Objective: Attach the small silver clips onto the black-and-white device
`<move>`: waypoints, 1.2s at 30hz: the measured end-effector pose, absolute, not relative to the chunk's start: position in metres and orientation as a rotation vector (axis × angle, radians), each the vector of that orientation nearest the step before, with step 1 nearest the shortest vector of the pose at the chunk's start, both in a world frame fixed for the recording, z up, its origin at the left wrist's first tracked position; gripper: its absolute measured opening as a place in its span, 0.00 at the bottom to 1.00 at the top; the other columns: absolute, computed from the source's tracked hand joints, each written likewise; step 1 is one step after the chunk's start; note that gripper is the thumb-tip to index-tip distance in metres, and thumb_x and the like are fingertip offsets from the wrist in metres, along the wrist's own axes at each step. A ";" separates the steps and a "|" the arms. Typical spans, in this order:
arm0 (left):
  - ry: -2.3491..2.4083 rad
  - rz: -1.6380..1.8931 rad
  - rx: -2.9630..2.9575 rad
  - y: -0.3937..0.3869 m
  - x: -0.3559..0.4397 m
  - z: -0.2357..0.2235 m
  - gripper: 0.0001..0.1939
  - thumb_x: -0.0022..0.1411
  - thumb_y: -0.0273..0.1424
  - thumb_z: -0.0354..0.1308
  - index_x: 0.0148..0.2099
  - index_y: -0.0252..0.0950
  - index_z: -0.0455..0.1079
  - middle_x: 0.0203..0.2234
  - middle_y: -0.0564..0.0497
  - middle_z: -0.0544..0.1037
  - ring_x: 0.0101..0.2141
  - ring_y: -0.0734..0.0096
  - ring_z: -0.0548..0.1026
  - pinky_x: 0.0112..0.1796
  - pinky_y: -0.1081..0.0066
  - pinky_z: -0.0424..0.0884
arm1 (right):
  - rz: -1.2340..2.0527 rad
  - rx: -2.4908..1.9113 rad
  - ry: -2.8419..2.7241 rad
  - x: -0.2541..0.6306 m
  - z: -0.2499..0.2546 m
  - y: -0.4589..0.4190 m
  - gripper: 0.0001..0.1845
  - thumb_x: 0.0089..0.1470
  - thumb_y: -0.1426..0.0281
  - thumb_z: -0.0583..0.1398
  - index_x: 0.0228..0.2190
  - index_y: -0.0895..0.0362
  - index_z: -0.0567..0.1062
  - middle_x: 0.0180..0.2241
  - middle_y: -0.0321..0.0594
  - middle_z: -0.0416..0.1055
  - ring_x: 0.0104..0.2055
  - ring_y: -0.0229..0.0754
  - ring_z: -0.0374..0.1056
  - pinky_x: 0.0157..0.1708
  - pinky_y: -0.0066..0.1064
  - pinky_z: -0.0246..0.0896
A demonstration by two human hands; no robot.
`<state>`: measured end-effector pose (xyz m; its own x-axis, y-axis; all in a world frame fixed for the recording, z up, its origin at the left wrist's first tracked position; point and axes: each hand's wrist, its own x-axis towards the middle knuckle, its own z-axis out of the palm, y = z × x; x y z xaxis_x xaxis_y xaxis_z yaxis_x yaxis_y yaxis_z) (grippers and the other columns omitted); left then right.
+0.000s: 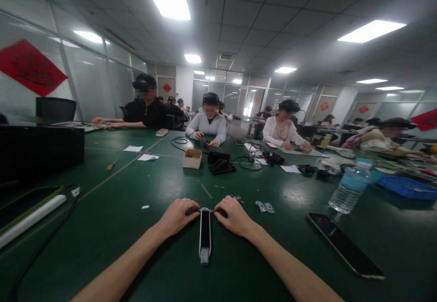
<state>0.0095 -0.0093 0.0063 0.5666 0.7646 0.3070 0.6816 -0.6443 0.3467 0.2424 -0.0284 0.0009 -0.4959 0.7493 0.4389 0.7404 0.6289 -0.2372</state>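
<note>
A long, narrow piece with a black face and a whitish rim [205, 231] lies lengthwise on the green table, its grey blocky end towards me. My left hand [179, 215] pinches at the left corner of its far end. At the opposite corner, the fingers of my right hand [232, 215] are closed in the same way. Small grey bits show at both fingertips, too small to make out. Beyond my right hand lie several tiny rings [238, 198]. Grey metal plates [265, 207] rest to the right of them.
A phone [344, 245] and a water bottle [350, 188] stand to my right, with a blue tray [408, 187] farther off. Ahead are a small box [192, 159] and a black device [220, 160] with cables. A screwdriver [112, 164] lies left. Several people work across the table.
</note>
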 end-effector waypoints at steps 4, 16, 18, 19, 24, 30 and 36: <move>1.221 0.665 2.602 -0.009 0.010 0.006 0.08 0.62 0.33 0.55 0.41 0.40 0.74 0.33 0.53 0.78 0.33 0.69 0.74 0.37 0.70 0.66 | 0.047 -1.171 -2.348 0.242 0.005 -0.031 0.04 0.54 0.74 0.60 0.33 0.57 0.76 0.32 0.40 0.74 0.37 0.42 0.66 0.38 0.34 0.61; 1.226 0.645 2.572 -0.013 0.011 0.011 0.10 0.61 0.34 0.54 0.42 0.39 0.73 0.33 0.53 0.78 0.32 0.68 0.74 0.36 0.70 0.66 | 0.068 -1.173 -2.350 0.243 0.003 -0.030 0.05 0.55 0.73 0.59 0.34 0.57 0.76 0.33 0.39 0.74 0.37 0.42 0.65 0.39 0.35 0.61; 1.224 0.652 2.573 -0.012 0.010 0.010 0.10 0.62 0.34 0.54 0.43 0.40 0.73 0.33 0.53 0.78 0.33 0.68 0.74 0.36 0.70 0.66 | 0.065 -1.175 -2.348 0.243 0.004 -0.030 0.05 0.55 0.73 0.59 0.33 0.57 0.76 0.33 0.39 0.74 0.37 0.41 0.65 0.39 0.35 0.61; 1.222 0.654 2.574 -0.012 0.010 0.009 0.10 0.62 0.34 0.54 0.43 0.40 0.73 0.33 0.53 0.78 0.33 0.68 0.74 0.37 0.70 0.66 | 0.066 -1.177 -2.348 0.242 0.004 -0.031 0.05 0.55 0.73 0.59 0.33 0.57 0.76 0.32 0.39 0.74 0.37 0.41 0.65 0.39 0.34 0.61; 1.238 0.634 2.580 -0.011 0.011 0.009 0.10 0.62 0.34 0.53 0.42 0.40 0.74 0.33 0.52 0.78 0.34 0.67 0.73 0.38 0.69 0.65 | 0.061 -1.196 -2.366 0.242 0.003 -0.029 0.05 0.55 0.73 0.59 0.33 0.57 0.76 0.33 0.40 0.74 0.38 0.41 0.65 0.40 0.34 0.61; 1.248 0.610 2.561 -0.011 0.012 0.010 0.10 0.62 0.34 0.52 0.42 0.40 0.73 0.34 0.52 0.78 0.34 0.67 0.73 0.38 0.69 0.65 | 0.080 -1.219 -2.373 0.242 0.002 -0.027 0.06 0.56 0.72 0.58 0.34 0.58 0.76 0.33 0.41 0.74 0.39 0.42 0.65 0.41 0.34 0.60; 1.245 0.617 2.546 -0.012 0.012 0.010 0.11 0.62 0.35 0.52 0.41 0.40 0.73 0.34 0.52 0.78 0.33 0.67 0.73 0.38 0.68 0.65 | 0.111 -1.231 -2.374 0.242 0.005 -0.029 0.06 0.56 0.72 0.58 0.34 0.57 0.76 0.34 0.40 0.74 0.39 0.42 0.64 0.41 0.34 0.60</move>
